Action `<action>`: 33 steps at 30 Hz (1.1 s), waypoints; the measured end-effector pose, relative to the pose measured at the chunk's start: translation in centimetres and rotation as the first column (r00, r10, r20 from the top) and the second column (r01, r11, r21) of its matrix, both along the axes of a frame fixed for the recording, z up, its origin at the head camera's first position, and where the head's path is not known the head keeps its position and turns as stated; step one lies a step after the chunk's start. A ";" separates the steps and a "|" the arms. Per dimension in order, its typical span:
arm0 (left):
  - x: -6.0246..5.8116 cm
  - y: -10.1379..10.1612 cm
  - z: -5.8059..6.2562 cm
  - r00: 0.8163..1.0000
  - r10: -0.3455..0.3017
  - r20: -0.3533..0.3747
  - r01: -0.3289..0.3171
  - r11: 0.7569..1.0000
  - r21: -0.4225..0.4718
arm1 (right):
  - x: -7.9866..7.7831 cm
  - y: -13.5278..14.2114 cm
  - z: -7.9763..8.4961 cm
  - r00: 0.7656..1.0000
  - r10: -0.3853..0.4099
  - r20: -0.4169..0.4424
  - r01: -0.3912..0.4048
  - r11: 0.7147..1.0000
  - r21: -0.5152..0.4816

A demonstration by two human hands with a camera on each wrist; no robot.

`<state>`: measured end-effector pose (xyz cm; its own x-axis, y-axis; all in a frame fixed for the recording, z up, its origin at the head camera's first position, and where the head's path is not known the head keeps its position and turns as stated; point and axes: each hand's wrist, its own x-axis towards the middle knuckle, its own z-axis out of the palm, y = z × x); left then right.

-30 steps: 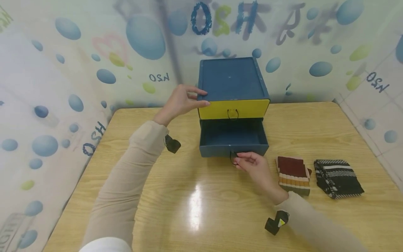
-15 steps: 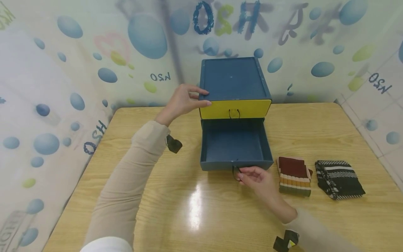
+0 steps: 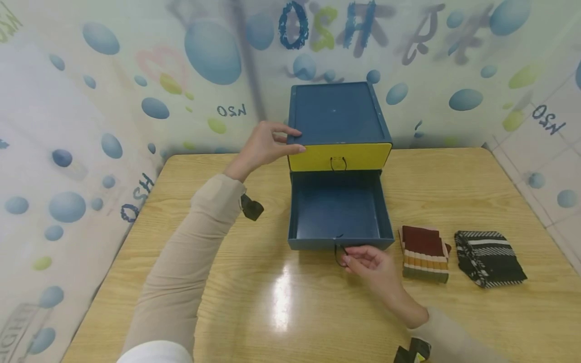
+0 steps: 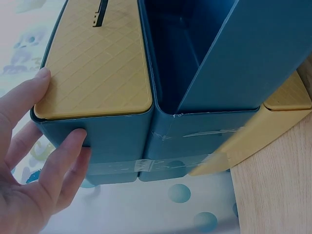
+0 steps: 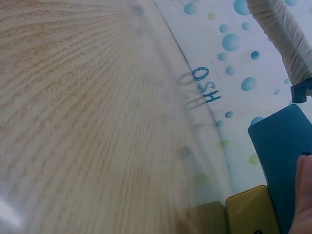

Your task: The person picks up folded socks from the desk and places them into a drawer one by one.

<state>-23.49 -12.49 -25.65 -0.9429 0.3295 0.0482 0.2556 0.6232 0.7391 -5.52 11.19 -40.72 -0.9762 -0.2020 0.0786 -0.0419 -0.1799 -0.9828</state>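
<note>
The lower drawer point(image 3: 333, 217) protrudes farther from the cabinet point(image 3: 333, 121) than a second ago, its interior seemingly accessible; your right hand point(image 3: 376, 272) pinches the loop handle point(image 3: 336, 256), your left hand point(image 3: 265, 145) rests spread-fingered on the cabinet's upper front corner.

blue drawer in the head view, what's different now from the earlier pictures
The blue drawer has slid further out toward the person, so more of its inside shows. The right hand, pinching the handle, moved the same way. Nothing was newly grabbed or let go. Unchanged: the left hand on the corner of the box, the shut yellow drawer, both folded cloths.
</note>
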 end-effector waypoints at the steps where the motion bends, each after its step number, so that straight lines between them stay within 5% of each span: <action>1: 0.0 0.0 0.0 1.000 0.001 0.002 -0.001 1.000 0.000 | 0.0 0.0 -0.1 1.000 0.001 -0.006 -0.001 1.000 -0.006; 5: 0.0 0.0 0.0 1.000 0.005 0.010 -0.005 1.000 -0.001 | -0.1 0.2 -0.2 0.999 0.031 -0.013 -0.031 0.999 -0.015; 9: 0.0 0.0 0.1 1.000 0.006 0.015 -0.006 1.000 0.002 | 0.0 1.3 0.2 0.995 0.095 -0.029 -0.092 0.993 0.078; 13: 0.0 -0.1 0.2 1.000 0.004 0.016 -0.004 1.000 0.011 | 0.0 3.4 0.8 0.973 0.171 -0.158 -0.146 0.977 0.159; 16: 0.1 -0.1 0.3 1.000 -0.003 0.012 0.003 1.000 0.015 | -0.3 5.3 1.5 0.937 0.196 -0.291 -0.164 0.978 0.129; 19: 0.1 -0.3 0.3 1.000 -0.008 0.002 0.008 1.000 0.012 | -1.1 7.5 2.3 0.925 0.156 -0.347 -0.114 0.984 0.139; 21: 0.1 -0.3 0.4 1.000 -0.007 -0.003 0.007 1.000 0.008 | -1.9 9.1 2.7 0.941 0.094 -0.326 -0.027 0.979 0.203; 23: 0.1 -0.3 0.4 1.000 -0.002 -0.001 0.002 1.000 0.002 | -2.8 10.8 3.0 0.967 0.032 -0.254 0.057 0.940 0.337; 25: 0.0 -0.2 0.4 1.000 0.003 0.007 -0.003 1.000 0.000 | -3.7 12.4 3.0 0.981 -0.001 -0.193 0.096 0.869 0.485; 29: 0.0 0.0 0.2 1.000 0.007 0.024 -0.007 1.000 -0.003 | -5.5 15.1 2.6 0.995 0.064 -0.081 0.010 0.724 0.690; 33: 0.0 0.0 0.0 1.000 0.002 0.023 -0.002 1.000 0.004 | -6.8 16.8 1.9 0.990 0.136 0.043 -0.123 0.659 0.742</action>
